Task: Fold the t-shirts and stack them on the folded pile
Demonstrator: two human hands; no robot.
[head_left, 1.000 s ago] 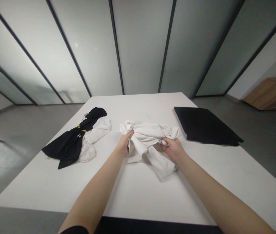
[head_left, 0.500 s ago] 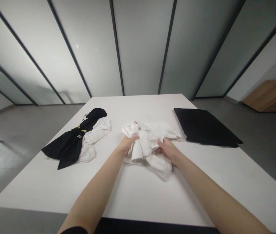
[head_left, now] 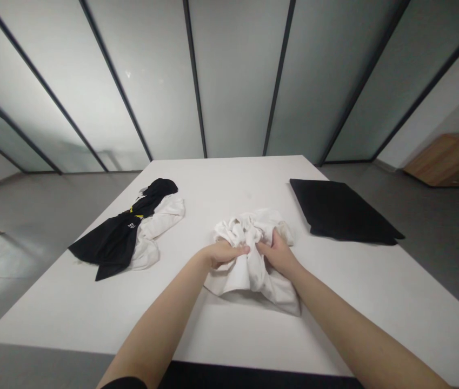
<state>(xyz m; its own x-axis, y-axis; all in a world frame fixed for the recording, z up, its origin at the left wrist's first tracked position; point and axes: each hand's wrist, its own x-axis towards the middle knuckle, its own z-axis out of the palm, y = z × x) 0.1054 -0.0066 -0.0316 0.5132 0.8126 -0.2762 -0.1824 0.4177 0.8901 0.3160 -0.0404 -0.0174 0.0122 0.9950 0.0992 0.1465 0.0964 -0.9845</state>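
A crumpled white garment (head_left: 249, 275) lies bunched on the white table (head_left: 221, 335) in front of me; its exact kind does not show. My left hand (head_left: 223, 253) grips its left side, thumb on top and the other fingers mostly hidden in the folds. On the other side my right hand (head_left: 278, 254) is closed on the cloth, its thumb pointing toward the left thumb. Between the two thumbs the fabric is gathered into a ridge. The lower edge of the garment spreads toward me and rests on the tabletop.
To the left lies a heap of clothes, a black garment (head_left: 111, 243) with yellow and white markings beside a white one (head_left: 164, 216). A flat, folded black cloth (head_left: 343, 210) is on the right. Frosted glass panels (head_left: 237, 81) stand behind the table.
Both hands have come closer together and gathered the white garment between them. Its right end has drawn inward, and its lower edge now reaches nearer to me.
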